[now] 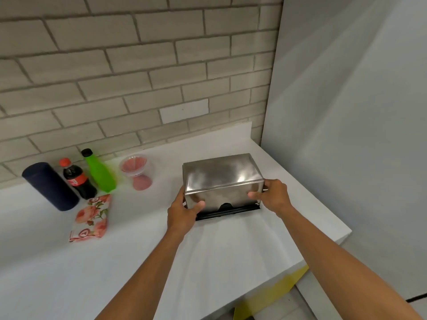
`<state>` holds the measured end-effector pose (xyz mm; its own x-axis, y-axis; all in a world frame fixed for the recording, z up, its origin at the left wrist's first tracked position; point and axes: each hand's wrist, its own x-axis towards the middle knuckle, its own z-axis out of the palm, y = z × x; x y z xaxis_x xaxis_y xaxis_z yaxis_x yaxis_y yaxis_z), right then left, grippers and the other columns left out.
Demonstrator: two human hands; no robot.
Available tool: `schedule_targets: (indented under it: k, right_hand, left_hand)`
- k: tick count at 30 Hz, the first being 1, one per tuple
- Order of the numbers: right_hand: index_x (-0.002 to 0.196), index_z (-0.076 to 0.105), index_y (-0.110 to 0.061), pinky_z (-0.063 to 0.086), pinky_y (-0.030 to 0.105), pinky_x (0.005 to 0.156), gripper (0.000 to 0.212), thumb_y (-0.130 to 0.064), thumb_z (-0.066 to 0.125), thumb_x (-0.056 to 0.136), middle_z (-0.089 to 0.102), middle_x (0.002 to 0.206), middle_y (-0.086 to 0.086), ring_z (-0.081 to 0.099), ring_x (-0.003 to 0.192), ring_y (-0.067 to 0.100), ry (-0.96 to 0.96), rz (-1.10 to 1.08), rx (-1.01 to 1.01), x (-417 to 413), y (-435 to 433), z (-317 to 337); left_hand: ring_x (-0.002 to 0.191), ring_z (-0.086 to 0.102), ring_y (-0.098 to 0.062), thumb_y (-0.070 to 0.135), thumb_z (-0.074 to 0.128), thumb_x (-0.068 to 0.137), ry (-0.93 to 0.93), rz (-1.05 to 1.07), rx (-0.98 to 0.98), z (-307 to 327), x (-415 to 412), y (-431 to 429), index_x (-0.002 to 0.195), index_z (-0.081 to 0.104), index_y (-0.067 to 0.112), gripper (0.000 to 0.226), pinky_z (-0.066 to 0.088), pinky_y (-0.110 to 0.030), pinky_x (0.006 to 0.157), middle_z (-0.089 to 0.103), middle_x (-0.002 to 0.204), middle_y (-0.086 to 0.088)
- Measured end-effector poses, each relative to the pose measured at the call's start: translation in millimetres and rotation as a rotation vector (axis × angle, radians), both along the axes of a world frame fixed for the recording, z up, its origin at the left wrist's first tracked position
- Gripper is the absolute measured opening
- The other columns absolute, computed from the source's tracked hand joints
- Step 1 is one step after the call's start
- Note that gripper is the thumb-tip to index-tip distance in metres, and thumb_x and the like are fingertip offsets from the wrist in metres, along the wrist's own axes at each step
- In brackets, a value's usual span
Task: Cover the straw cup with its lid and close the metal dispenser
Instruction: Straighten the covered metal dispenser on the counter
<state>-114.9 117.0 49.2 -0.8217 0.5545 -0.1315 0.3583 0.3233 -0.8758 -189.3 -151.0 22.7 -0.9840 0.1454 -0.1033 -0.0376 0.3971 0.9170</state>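
Observation:
A shiny metal dispenser [221, 179] stands on the white counter [138, 250] right of centre, a black strip along its lower front edge. My left hand [183, 211] grips its lower left corner, thumb on the front face. Over on the other side, my right hand [273, 195] holds the lower right corner the same way. The straw cup [138, 173], clear with pink straws inside and a clear lid on top, stands behind and to the left of the dispenser, apart from both hands.
At the back left stand a dark blue cylinder [49, 185], a cola bottle [77, 180] and a green bottle [99, 172]. A floral packet [91, 218] lies in front of them. A brick wall runs behind; the counter ends at right beside a white wall.

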Motion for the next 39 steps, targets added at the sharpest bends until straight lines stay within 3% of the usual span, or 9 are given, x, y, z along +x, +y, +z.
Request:
schedule_targets:
  k: [5,9,12,16,23,27,32,35,39]
  right_hand:
    - [0.09,0.076,-0.017,0.046,0.014,0.058,0.027,-0.017,0.093,0.069,0.076,0.09,0.003,0.069,0.082,0.019,-0.006,0.061,0.039,-35.7,12.8,0.6]
    - [0.083,0.076,-0.02,0.054,0.026,0.076,0.023,-0.018,0.093,0.068,0.076,0.086,0.001,0.071,0.085,0.02,-0.009,0.106,0.049,-62.8,22.4,0.4]
    - [0.081,0.074,-0.023,0.051,0.023,0.074,0.024,-0.017,0.093,0.068,0.074,0.082,-0.004,0.068,0.079,0.016,-0.002,0.143,0.041,-81.4,27.8,2.6]
    - [0.084,0.074,-0.022,0.052,0.022,0.075,0.026,-0.016,0.093,0.068,0.072,0.079,-0.01,0.067,0.075,0.011,0.004,0.196,0.048,-108.6,34.7,3.8]
    - [0.084,0.076,-0.014,0.057,0.035,0.082,0.023,-0.023,0.091,0.069,0.077,0.087,0.008,0.072,0.086,0.026,0.001,0.256,0.113,-159.0,43.1,0.7]
    - [0.076,0.072,-0.023,0.054,0.025,0.069,0.02,-0.02,0.09,0.07,0.073,0.08,0.001,0.066,0.077,0.02,0.0,0.279,0.07,-180.8,43.7,2.1]
    - [0.083,0.078,-0.013,0.052,0.021,0.06,0.022,-0.019,0.089,0.066,0.076,0.083,0.011,0.067,0.07,0.021,0.025,0.296,0.076,-202.3,44.8,-3.0]
    - [0.076,0.076,-0.019,0.046,0.008,0.053,0.016,-0.015,0.088,0.066,0.075,0.074,0.001,0.065,0.067,0.013,0.061,0.313,0.068,-210.9,43.5,-1.7]
    - [0.071,0.073,-0.027,0.043,0.003,0.057,0.021,-0.013,0.088,0.065,0.072,0.068,-0.014,0.065,0.066,0.003,0.081,0.322,0.059,-222.3,41.9,0.1]
  left_hand:
    - [0.128,0.055,-0.021,0.035,0.083,0.083,-0.009,0.055,-0.001,3.1,-20.7,9.6,0.152,0.042,0.036,0.08,0.047,-0.032,0.1,0.061,0.132,0.004]
    - [0.118,0.056,-0.017,0.031,0.083,0.084,-0.005,0.088,0.006,2.3,-38.6,16.2,0.149,0.047,0.036,0.075,0.044,-0.027,0.095,0.059,0.12,0.011]
    - [0.111,0.057,-0.015,0.031,0.083,0.083,0.001,0.105,-0.003,1.9,-51.4,21.6,0.145,0.051,0.036,0.07,0.044,-0.027,0.092,0.064,0.124,0.011]
    - [0.117,0.062,-0.02,0.034,0.083,0.081,0.009,0.152,-0.018,-2.6,-70.8,26.2,0.143,0.053,0.036,0.069,0.049,-0.03,0.092,0.068,0.127,0.008]
    - [0.118,0.059,-0.018,0.034,0.082,0.081,-0.016,0.215,-0.037,-9.0,-108.7,32.0,0.142,0.051,0.041,0.069,0.05,-0.033,0.095,0.065,0.121,0.013]
    - [0.116,0.06,-0.02,0.035,0.08,0.08,-0.039,0.22,-0.041,-12.3,-129.9,31.8,0.14,0.051,0.044,0.067,0.05,-0.034,0.092,0.067,0.122,0.009]
    - [0.108,0.063,-0.018,0.031,0.076,0.079,-0.024,0.217,-0.037,-14.0,-149.4,31.2,0.14,0.051,0.043,0.068,0.05,-0.032,0.085,0.07,0.114,0.01]
    - [0.106,0.066,-0.015,0.033,0.075,0.074,0.0,0.22,-0.045,-18.1,-162.0,29.6,0.132,0.057,0.04,0.061,0.053,-0.035,0.089,0.073,0.106,0.015]
    - [0.101,0.067,-0.018,0.029,0.075,0.077,0.03,0.23,-0.079,-19.8,-175.2,29.9,0.115,0.063,0.031,0.04,0.047,-0.032,0.081,0.071,0.093,0.016]
